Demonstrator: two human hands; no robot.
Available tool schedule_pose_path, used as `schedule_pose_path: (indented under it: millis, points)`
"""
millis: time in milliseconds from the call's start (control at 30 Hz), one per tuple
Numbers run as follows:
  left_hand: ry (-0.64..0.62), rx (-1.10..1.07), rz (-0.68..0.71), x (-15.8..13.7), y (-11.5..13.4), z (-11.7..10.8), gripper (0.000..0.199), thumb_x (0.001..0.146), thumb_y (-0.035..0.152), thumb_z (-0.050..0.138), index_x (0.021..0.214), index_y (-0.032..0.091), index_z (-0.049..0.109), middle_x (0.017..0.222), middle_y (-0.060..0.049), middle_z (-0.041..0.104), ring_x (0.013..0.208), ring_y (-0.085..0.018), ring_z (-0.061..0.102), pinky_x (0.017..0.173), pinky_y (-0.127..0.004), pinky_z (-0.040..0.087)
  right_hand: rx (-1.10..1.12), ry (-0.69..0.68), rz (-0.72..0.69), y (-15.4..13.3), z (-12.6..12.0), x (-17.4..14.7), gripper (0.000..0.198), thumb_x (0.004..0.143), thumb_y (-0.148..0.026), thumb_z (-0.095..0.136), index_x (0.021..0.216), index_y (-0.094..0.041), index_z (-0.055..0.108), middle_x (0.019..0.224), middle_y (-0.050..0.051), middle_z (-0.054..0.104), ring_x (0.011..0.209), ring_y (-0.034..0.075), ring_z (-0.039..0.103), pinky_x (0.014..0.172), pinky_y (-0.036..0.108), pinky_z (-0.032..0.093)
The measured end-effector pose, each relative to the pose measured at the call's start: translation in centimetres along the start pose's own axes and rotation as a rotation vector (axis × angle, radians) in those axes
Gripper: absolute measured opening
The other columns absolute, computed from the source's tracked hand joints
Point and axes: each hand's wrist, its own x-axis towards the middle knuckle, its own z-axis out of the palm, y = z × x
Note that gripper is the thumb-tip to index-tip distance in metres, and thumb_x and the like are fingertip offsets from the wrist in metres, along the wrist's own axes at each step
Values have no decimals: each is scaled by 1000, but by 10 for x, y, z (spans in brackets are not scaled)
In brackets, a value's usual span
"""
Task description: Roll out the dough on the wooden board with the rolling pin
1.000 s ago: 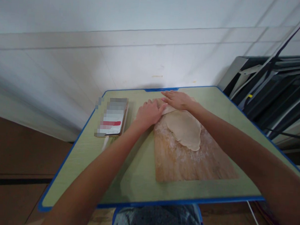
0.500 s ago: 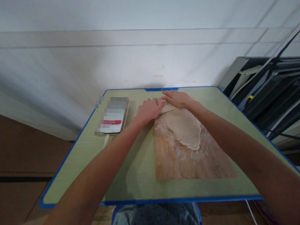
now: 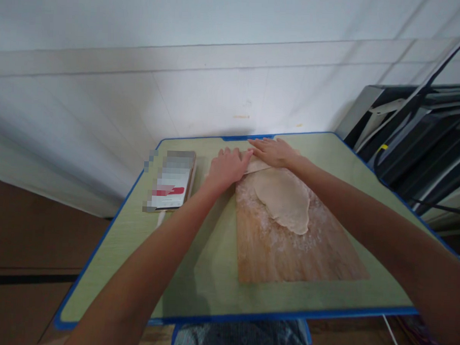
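Note:
On a floured wooden board (image 3: 302, 262) lies a thin, uneven sheet of dough (image 3: 285, 200), its pointed end toward me. Across its far part rests a pale rolling pin (image 3: 257, 166), mostly covered by my hands. My left hand (image 3: 228, 167) presses on the pin's left part, fingers apart and thumb reaching right. Palm down on the pin's right part is my right hand (image 3: 272, 152), its fingers stretched out flat toward the left. The left thumb meets the right fingertips, or nearly so. Flour dusts the board around the dough.
A phone (image 3: 174, 183) with a lit screen is propped on the table's left side, a white cable (image 3: 161, 219) below it. The green table (image 3: 126, 269) has a blue edge and stands against a white wall (image 3: 202, 100). Dark folded items (image 3: 426, 135) lean at the right.
Both hands stay on the rolling pin in almost the same place. The view has shifted slightly, and the dough's near tip and the board's near edge appear a little lower.

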Motion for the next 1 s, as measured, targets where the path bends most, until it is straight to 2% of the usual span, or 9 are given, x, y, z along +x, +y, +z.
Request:
schedule_pose_path:
  millis: [167, 233, 300, 433, 533, 667, 733, 900, 1000]
  points:
    - [114, -19, 72, -26, 11, 6, 54, 97, 46, 16, 131, 14, 44, 138, -14, 46, 121, -28, 47, 91, -42, 45, -17, 88, -88, 1, 7, -33, 60, 95, -51, 14, 141, -22, 39, 144, 6, 43, 131, 25, 40, 105, 47, 31]
    - [97, -33, 46, -17, 8, 6, 56, 97, 48, 14, 125, 14, 49, 131, -15, 53, 118, -29, 50, 90, -42, 44, -28, 67, -78, 2, 7, -26, 60, 95, -50, 15, 142, -20, 37, 145, 8, 41, 132, 26, 37, 105, 48, 30]
    - [23, -47, -14, 0, 2, 3, 61, 96, 50, 11, 119, 15, 54, 120, -15, 59, 114, -29, 53, 90, -41, 44, -28, 15, -46, 3, 4, -8, 60, 95, -48, 17, 144, -16, 33, 147, 9, 37, 134, 28, 34, 106, 49, 29]
    - [-53, -56, -69, 20, -7, -3, 59, 96, 50, 11, 121, 17, 54, 117, -14, 60, 112, -27, 55, 91, -39, 42, -14, -25, -24, 5, 0, 17, 63, 96, -47, 14, 144, -12, 32, 147, 11, 37, 132, 26, 37, 106, 43, 31]
    - [-39, -57, -32, 5, -2, -1, 59, 96, 52, 11, 122, 18, 52, 120, -13, 59, 114, -27, 54, 91, -39, 42, -17, -23, -55, 6, 3, 2, 62, 96, -49, 16, 144, -15, 34, 147, 8, 37, 134, 25, 34, 107, 41, 29]
    - [62, -57, 56, -18, 6, 4, 56, 97, 50, 15, 128, 17, 46, 131, -13, 53, 119, -26, 49, 92, -37, 43, 0, 35, -126, 8, 9, -24, 61, 95, -51, 16, 142, -19, 37, 146, 6, 40, 132, 24, 37, 108, 42, 28]
    - [76, -51, 53, -13, 5, 5, 56, 96, 51, 16, 126, 16, 49, 128, -12, 55, 118, -26, 50, 91, -38, 43, 9, 38, -114, 9, 9, -21, 61, 95, -52, 16, 142, -19, 37, 146, 7, 40, 133, 24, 36, 108, 43, 28]
    - [10, -35, -65, 22, -7, 2, 60, 96, 51, 12, 119, 15, 55, 115, -16, 60, 110, -28, 56, 88, -40, 45, 22, -12, -17, 10, 3, 14, 67, 94, -56, 12, 144, -18, 33, 147, 8, 38, 133, 23, 36, 107, 40, 30]
    - [8, -40, -52, 19, -7, 3, 59, 96, 50, 12, 118, 16, 55, 113, -15, 61, 109, -27, 57, 88, -39, 44, 31, -16, -30, 8, 1, 10, 66, 95, -52, 11, 142, -15, 37, 145, 8, 40, 131, 22, 39, 106, 37, 32]
